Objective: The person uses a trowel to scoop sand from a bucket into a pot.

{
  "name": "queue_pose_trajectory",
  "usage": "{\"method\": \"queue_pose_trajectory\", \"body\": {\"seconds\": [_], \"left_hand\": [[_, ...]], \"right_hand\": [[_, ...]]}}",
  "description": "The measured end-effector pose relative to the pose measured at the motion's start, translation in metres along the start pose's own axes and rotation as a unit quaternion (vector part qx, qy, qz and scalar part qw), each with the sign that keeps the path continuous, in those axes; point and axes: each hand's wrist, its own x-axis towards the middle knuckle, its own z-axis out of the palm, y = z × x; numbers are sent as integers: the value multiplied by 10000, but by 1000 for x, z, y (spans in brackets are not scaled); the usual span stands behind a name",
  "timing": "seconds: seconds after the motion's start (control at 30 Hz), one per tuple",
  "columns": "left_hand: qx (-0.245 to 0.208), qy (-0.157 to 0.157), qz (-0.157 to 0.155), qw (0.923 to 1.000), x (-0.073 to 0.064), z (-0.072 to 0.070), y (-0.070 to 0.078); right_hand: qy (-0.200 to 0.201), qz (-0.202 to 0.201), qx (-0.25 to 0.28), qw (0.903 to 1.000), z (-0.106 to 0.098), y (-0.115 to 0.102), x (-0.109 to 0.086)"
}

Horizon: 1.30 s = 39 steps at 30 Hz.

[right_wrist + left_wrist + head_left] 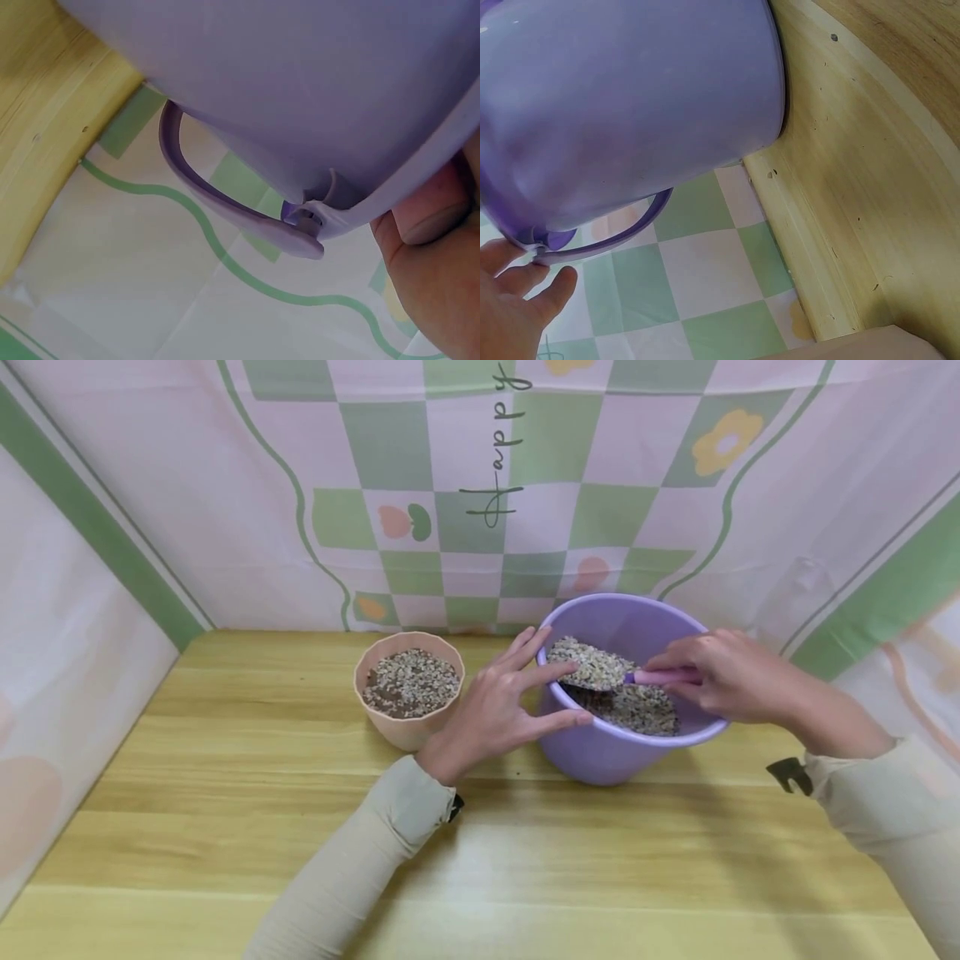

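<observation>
My right hand (738, 681) grips the pinkish-purple handle of a small trowel (663, 677) inside a purple bucket (600, 753). Pale gravel (592, 662) is heaped on the trowel's blade, over more gravel (641, 714) in the bucket. With fingers spread, my left hand (498, 706) touches the bucket's left rim. Its fingertips lie close to the bail's pivot in the left wrist view. The bail (199, 176) hangs down behind the bucket. Left of the bucket stands a peach flowerpot (408, 731) holding brown soil partly covered with gravel.
Both containers stand on a wooden tabletop (225, 793). Behind it hangs a green-and-white checked cloth (472, 468) with printed flowers, close to the bucket's far side. Similar cloth panels flank the table. A few specks of grit lie on the wood.
</observation>
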Motion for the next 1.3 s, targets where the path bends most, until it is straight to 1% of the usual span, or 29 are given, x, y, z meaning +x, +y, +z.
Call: {"method": "queue_pose_trajectory", "body": {"seconds": [0.17, 0.33, 0.5, 0.57, 0.7, 0.83, 1.1, 1.3], "left_hand": [[-25, -78, -40, 10000, 1, -1, 0], [4, -87, 3, 10000, 0, -1, 0], [-19, -110, -71, 9999, -1, -1, 0], [-33, -119, -102, 9999, -1, -1, 0], [-21, -88, -50, 9999, -1, -1, 0], [-11, -102, -68, 9999, -1, -1, 0], [-14, -53, -105, 9999, -1, -1, 1], [36, -46, -85, 9999, -1, -1, 0]], "right_hand": [[150, -63, -77, 9998, 0, 2, -1], [274, -67, -57, 9996, -1, 0, -3], [447, -113, -57, 9989, -1, -2, -5], [537, -168, -104, 9984, -1, -1, -6], [698, -331, -167, 9969, -1, 1, -9], [818, -590, -187, 9947, -2, 4, -11], [941, -780, -34, 9925, -8, 5, -15], [1081, -969, -35, 9894, -8, 7, -19]]}}
